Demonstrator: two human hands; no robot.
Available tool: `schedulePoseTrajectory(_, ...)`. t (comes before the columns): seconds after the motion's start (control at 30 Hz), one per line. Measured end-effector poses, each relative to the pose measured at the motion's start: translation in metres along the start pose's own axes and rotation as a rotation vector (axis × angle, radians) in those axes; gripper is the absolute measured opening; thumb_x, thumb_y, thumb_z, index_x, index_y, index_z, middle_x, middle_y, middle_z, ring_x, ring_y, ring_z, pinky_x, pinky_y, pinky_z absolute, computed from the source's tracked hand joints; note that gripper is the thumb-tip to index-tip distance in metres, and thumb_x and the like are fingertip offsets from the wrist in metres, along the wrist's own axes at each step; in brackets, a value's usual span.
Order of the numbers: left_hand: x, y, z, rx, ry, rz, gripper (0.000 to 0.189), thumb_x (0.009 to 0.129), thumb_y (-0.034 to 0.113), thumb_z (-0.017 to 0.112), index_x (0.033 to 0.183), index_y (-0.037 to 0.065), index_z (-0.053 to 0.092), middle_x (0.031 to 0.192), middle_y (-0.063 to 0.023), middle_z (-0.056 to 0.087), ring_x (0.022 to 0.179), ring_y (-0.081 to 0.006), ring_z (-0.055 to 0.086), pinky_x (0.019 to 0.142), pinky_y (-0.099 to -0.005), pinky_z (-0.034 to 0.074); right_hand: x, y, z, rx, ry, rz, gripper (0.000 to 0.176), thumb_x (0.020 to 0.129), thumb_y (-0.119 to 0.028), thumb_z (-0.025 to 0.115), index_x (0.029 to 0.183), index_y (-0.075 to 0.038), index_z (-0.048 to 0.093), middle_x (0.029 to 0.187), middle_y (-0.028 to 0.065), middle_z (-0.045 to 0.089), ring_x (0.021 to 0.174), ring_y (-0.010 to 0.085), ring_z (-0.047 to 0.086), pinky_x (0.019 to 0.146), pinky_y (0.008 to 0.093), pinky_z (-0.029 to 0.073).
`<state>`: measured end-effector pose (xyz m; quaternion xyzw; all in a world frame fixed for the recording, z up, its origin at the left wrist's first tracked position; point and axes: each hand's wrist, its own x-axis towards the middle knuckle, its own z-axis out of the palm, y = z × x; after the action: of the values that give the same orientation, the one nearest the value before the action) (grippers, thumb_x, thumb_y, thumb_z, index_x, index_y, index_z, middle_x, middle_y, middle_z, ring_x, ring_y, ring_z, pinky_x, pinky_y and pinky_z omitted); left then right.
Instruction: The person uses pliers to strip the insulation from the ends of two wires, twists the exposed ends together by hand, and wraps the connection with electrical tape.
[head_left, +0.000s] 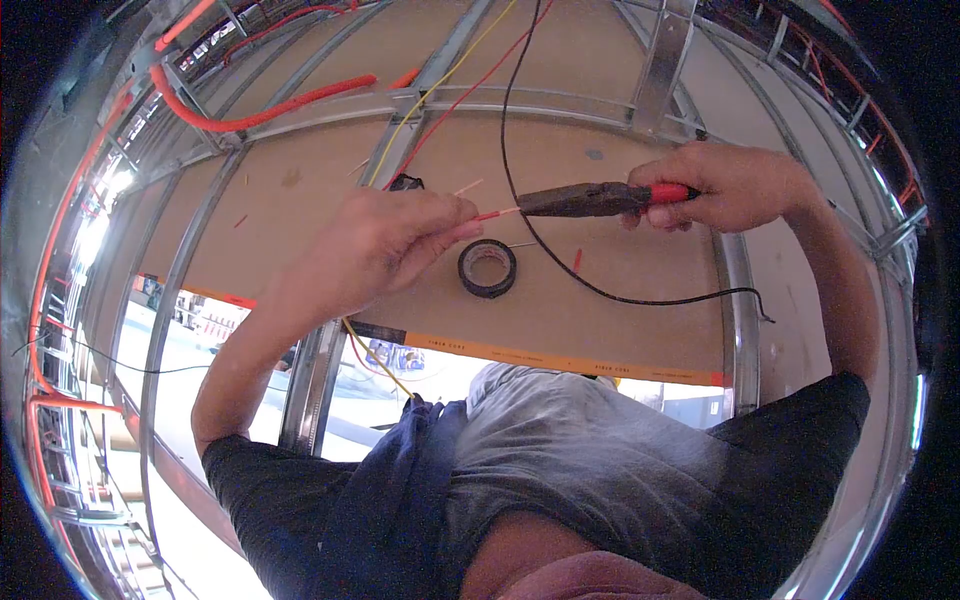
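Note:
My left hand point(400, 235) is closed in a pinch on a red wire point(494, 215), whose bare end points right. A second thin stripped end sticks out above my fingers. In my right hand point(725, 187) are pliers point(590, 199) with red handles; their jaw tip touches or nearly touches the wire's bare end. Just below the jaws and my left fingers lies a roll of black tape point(487, 268) on the brown board point(640, 330). A black cable point(575, 278) hangs down past the plier tip and curves right.
Yellow point(450, 75) and red wires come down from the top toward my left hand. Metal studs point(195, 235) frame the board on both sides. An orange conduit point(250, 122) runs at the upper left. Red insulation scraps point(577, 261) lie right of the tape.

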<state>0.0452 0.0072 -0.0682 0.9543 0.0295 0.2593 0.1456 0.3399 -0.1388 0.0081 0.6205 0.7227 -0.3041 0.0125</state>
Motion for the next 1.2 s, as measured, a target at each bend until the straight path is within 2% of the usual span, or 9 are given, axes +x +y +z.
schedulePoseTrajectory(0.07,0.001,0.004,-0.004,-0.061,-0.036,-0.107,0.014,0.094,0.015,0.064,0.096,0.002,0.068,0.081,-0.0085,0.067,0.068,-0.0226,0.064,0.064,-0.0334,0.05,-0.001,-0.002,0.004,-0.045,0.019,0.008,0.016,0.092,-0.014,0.062,0.106,-0.006,0.063,0.071,0.0073,0.058,0.07,0.0189,0.059,0.067,0.0358,0.046)
schedulePoseTrajectory(0.17,0.001,0.0,-0.01,-0.209,-0.091,-0.279,0.018,0.097,0.018,0.061,0.095,0.001,0.068,0.081,-0.006,0.066,0.073,-0.0148,0.061,0.067,-0.0295,0.049,0.005,0.008,0.019,-0.45,0.311,-0.014,0.016,0.092,-0.018,0.06,0.106,-0.009,0.06,0.082,0.0095,0.06,0.075,0.0257,0.062,0.065,0.0377,0.05)
schedulePoseTrajectory(0.23,0.001,-0.002,-0.012,-0.303,-0.117,-0.35,0.02,0.098,0.019,0.06,0.094,0.001,0.068,0.082,-0.0043,0.066,0.077,-0.0112,0.06,0.069,-0.0279,0.048,0.012,0.021,0.031,-0.926,0.916,-0.236,0.02,0.085,-0.015,0.062,0.105,-0.012,0.06,0.091,0.0103,0.059,0.082,0.0307,0.061,0.066,0.0401,0.051)
schedulePoseTrajectory(0.43,0.005,0.0,-0.015,-0.523,-0.123,-0.307,0.024,0.099,0.02,0.058,0.091,-0.001,0.068,0.084,-0.0028,0.066,0.081,-0.0099,0.059,0.073,-0.0266,0.047,0.013,0.028,0.032,-1.101,1.113,-0.257,0.03,0.08,-0.019,0.066,0.11,-0.016,0.061,0.092,0.0068,0.055,0.084,0.0267,0.059,0.067,0.0376,0.052)
schedulePoseTrajectory(0.53,0.002,-0.002,-0.013,-0.489,-0.106,-0.299,0.025,0.1,0.019,0.058,0.092,-0.002,0.069,0.079,0.0003,0.065,0.074,-0.0043,0.052,0.064,-0.0238,0.043,0.016,0.028,0.033,-1.121,1.147,-0.273,0.032,0.079,-0.018,0.066,0.111,-0.017,0.061,0.094,0.0054,0.055,0.087,0.0264,0.059,0.069,0.0377,0.052)
schedulePoseTrajectory(0.77,0.002,-0.001,-0.017,-0.461,-0.15,-0.364,0.024,0.099,0.019,0.058,0.09,0.001,0.07,0.084,-0.0029,0.067,0.082,-0.01,0.058,0.074,-0.0252,0.046,0.018,0.037,0.028,-0.781,0.905,-0.166,0.035,0.084,-0.011,0.063,0.119,-0.014,0.058,0.108,0.009,0.057,0.105,0.0319,0.058,0.084,0.0421,0.052)
schedulePoseTrajectory(0.83,0.002,0.0,-0.017,-0.458,-0.14,-0.354,0.023,0.099,0.019,0.059,0.091,0.001,0.07,0.084,-0.0026,0.067,0.081,-0.0099,0.058,0.074,-0.0247,0.046,0.014,0.037,0.027,-0.562,0.775,-0.146,0.045,0.076,0.008,0.063,0.117,-0.01,0.057,0.114,0.0109,0.054,0.107,0.0348,0.056,0.091,0.0425,0.049)
schedulePoseTrajectory(1.07,0.005,0.006,-0.012,-0.282,-0.15,-0.282,0.018,0.097,0.017,0.062,0.096,0.001,0.069,0.08,-0.0059,0.068,0.073,-0.0128,0.062,0.066,-0.0293,0.049,0.004,0.04,0.009,-0.432,0.533,-0.211,0.039,0.083,0.0,0.064,0.12,-0.008,0.056,0.109,0.0135,0.056,0.106,0.0335,0.058,0.09,0.0432,0.047)
schedulePoseTrajectory(1.2,0.002,0.008,-0.002,-0.052,-0.094,-0.131,0.015,0.094,0.016,0.065,0.098,0.002,0.069,0.084,-0.0118,0.069,0.07,-0.0239,0.066,0.066,-0.0338,0.051,-0.009,0.007,-0.016,-0.268,0.113,-0.014,0.028,0.09,-0.014,0.064,0.117,-0.008,0.061,0.092,0.0123,0.06,0.092,0.029,0.06,0.083,0.0402,0.045)
